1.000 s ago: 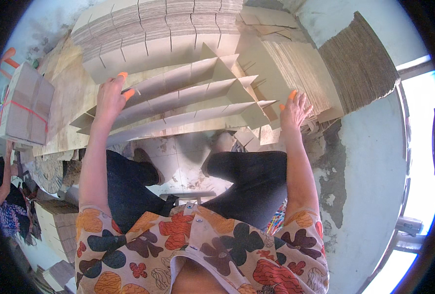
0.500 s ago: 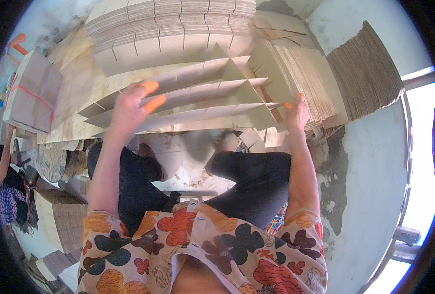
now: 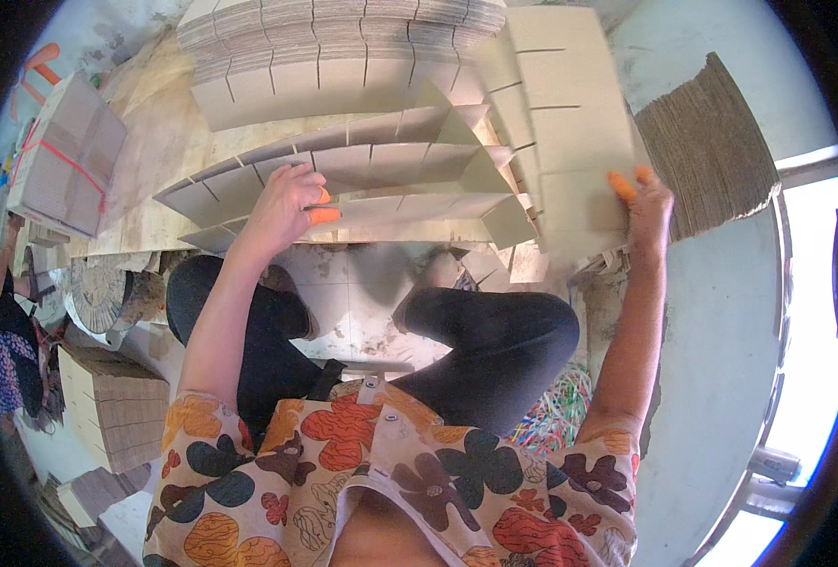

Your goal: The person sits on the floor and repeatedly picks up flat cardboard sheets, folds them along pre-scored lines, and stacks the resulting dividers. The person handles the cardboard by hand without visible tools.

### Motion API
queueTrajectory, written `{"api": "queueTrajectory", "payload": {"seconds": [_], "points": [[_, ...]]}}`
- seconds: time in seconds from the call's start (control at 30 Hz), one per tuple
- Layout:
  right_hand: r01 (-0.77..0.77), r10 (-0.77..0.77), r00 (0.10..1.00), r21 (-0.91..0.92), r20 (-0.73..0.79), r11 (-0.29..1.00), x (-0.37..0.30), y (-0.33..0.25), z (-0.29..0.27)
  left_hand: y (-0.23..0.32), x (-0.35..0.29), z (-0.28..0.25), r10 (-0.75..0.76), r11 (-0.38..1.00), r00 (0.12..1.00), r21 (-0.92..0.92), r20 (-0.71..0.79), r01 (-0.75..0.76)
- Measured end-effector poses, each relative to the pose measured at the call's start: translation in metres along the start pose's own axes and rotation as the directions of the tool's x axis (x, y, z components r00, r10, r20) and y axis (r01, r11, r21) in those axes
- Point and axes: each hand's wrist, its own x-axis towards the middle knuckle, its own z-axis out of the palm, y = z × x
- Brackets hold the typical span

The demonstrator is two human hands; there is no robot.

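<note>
Long slotted cardboard strips [image 3: 428,163] stand on edge side by side on the table, joined at their right end by a short crosswise cardboard piece [image 3: 483,180]. My left hand [image 3: 287,208], with orange covers on its fingertips, is closed over the top edge of the nearest long strip [image 3: 391,210]. On the right, my right hand [image 3: 648,210], also with orange fingertip covers, grips the lower right edge of a broad slotted cardboard strip [image 3: 580,123]. That strip is tilted up and slightly blurred, over the stack of cardboard strips [image 3: 506,90] at the right.
A tall pile of slotted cardboard [image 3: 343,71] sits at the table's back. Brown cardboard sheets [image 3: 707,151] are stacked by the right wall. At far left stands a box tied with red string [image 3: 69,161]; another person's arm [image 3: 1,274] shows below it. More cardboard [image 3: 117,406] lies lower left.
My right hand has moved right, lifting a slotted strip off the right stack. My left hand has shifted slightly right and down, its fingers drawn closer together. The nearest long strip now leans differently.
</note>
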Motion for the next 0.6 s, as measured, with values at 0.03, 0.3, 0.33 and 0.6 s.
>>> {"api": "queueTrajectory", "payload": {"seconds": [0.03,0.3,0.33,0.6], "points": [[0.053,-0.051,0.999,0.160,-0.018,0.986,0.000,0.016,0.012,0.005,0.003,-0.002,0.007,0.999,1.000,-0.033,0.000,-0.007],[-0.274,0.246,0.960,0.257,0.137,0.927,-0.024,0.022,0.044,0.018,0.005,-0.019,-0.039,0.991,0.997,-0.128,0.065,0.047],[-0.263,0.232,0.963,0.285,0.140,0.922,-0.014,0.043,0.032,0.021,0.007,-0.018,-0.027,0.989,0.999,-0.145,0.027,0.031],[0.201,-0.194,0.966,-0.027,0.169,0.979,-0.038,-0.068,0.036,0.070,0.027,-0.006,-0.096,0.987,0.994,-0.133,-0.058,0.088]]}}
